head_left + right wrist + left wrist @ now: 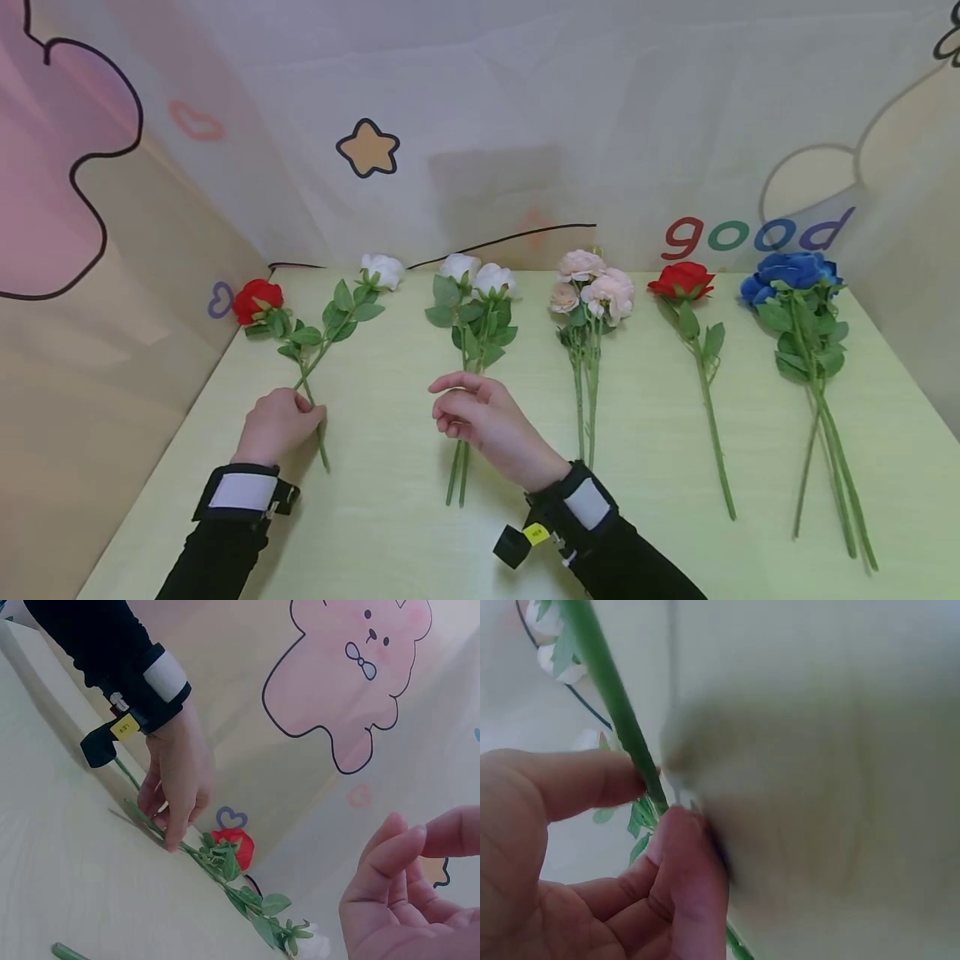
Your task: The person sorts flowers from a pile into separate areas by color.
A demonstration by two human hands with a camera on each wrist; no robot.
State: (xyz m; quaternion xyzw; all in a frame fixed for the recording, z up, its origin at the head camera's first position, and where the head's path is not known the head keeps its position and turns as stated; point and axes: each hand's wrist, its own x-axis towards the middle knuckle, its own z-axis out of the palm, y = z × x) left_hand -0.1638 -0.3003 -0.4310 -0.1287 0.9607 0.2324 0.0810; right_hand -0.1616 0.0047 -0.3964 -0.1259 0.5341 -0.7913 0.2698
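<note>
At the left of the table my left hand [277,423] pinches a green rose stem [622,712] between thumb and fingers. There a red rose [258,302] and a white rose [382,271] lie with stems crossed just above the hand; which of the two stems it pinches I cannot tell. My right hand [480,421] hovers over the stems of a pair of white roses [491,282], fingers loosely bent and nothing between them. In the right wrist view its thumb and fingers appear at the lower right, holding nothing.
Right of the white roses lie a bunch of pale pink flowers [609,293], another red rose [681,281] and a bunch of blue flowers [791,271]. A printed cloth backdrop [480,100] rises behind the pale table [390,533].
</note>
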